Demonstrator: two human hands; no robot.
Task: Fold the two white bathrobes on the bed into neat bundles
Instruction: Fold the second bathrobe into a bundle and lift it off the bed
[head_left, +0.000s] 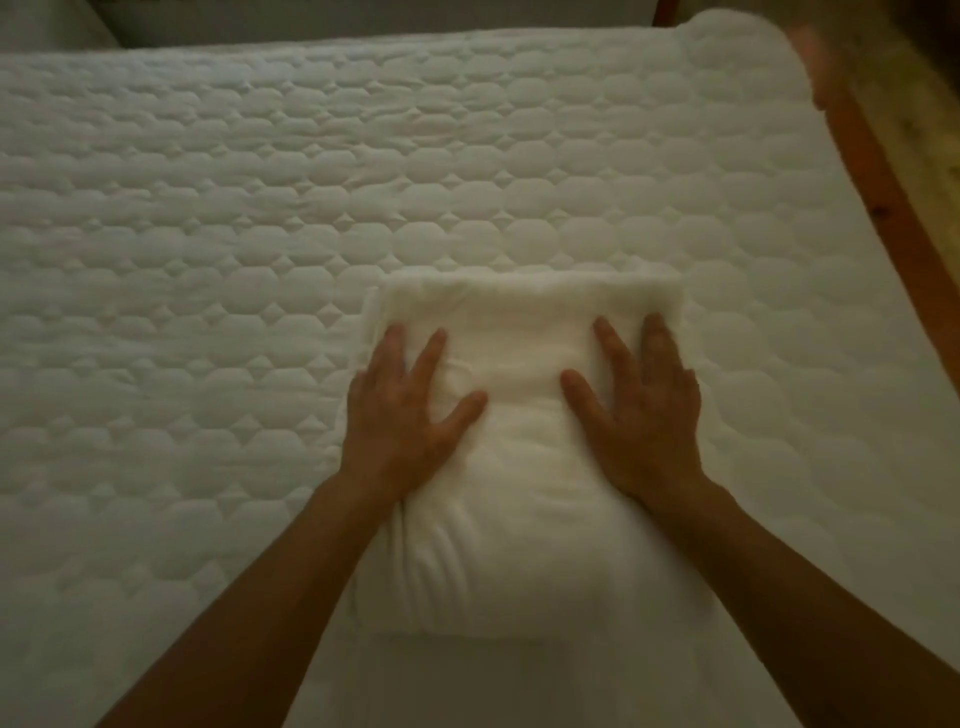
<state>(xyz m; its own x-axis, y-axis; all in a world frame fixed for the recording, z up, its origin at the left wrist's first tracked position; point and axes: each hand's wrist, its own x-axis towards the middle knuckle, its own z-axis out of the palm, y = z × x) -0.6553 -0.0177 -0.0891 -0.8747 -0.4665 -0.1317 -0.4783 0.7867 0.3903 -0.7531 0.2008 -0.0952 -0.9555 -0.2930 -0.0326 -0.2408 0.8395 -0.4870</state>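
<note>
A wide white quilted mattress pad (260, 218), stitched in rows of rounded octagons, is seen filling nearly the whole view in dim light. Along the right edge of the mattress pad an orange-brown wooden bed frame rail (883, 187) is seen, and beyond the rail a strip of pale mottled floor (930, 67). At the far side of the mattress pad a grey band is visible, too blurred to be identified.

On the mattress pad, toward its near right part, a folded white terry bathrobe bundle (519, 493) is laid, thick and roughly rectangular, with its far edge squared and its near end puffed and creased. Only this one robe is shown.

On the bundle's far half the left hand (410, 415) is laid flat with fingers spread, palm down; the right hand (636, 410) is pressed likewise beside it, fingers splayed, nothing being pinched.
</note>
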